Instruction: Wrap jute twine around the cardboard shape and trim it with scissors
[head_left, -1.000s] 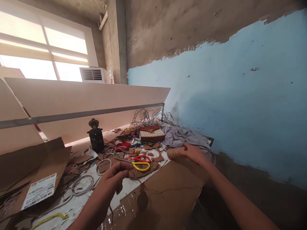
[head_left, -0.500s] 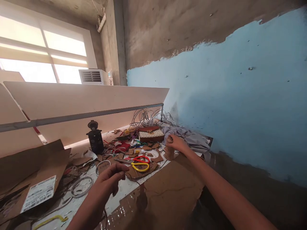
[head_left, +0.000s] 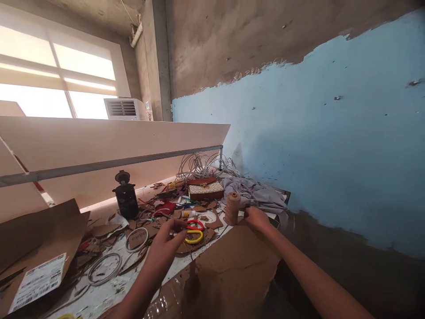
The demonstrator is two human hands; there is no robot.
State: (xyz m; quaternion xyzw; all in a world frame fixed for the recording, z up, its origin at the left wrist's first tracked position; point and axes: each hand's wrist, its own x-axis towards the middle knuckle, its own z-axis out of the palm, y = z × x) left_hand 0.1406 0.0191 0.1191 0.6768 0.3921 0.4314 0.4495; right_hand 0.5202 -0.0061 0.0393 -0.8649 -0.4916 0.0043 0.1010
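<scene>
My left hand (head_left: 168,237) is at the handles of the scissors (head_left: 195,237), one red and one yellow. Its thumb and forefinger are apart, and the blades are hidden behind it. A spool of brown twine (head_left: 233,209) stands upright at the back edge of the brown cardboard sheet (head_left: 232,261). Just right of it is my right hand (head_left: 257,218), apart from the spool, fingers curled together; what they hold, if anything, I cannot make out. A small glue bottle (head_left: 188,213) lies behind the scissors.
Cardboard scraps litter the white table. A handbag (head_left: 206,189), grey cloth (head_left: 254,195) and coiled tubing (head_left: 199,165) lie at the back. A black bottle (head_left: 127,200) with its lid up stands left, near wire rings (head_left: 105,268) and a cardboard box (head_left: 43,248).
My right hand has let go of the twine spool and moved to its right. My left hand has moved right and forward to the scissors' handles. The view has shifted slightly right.
</scene>
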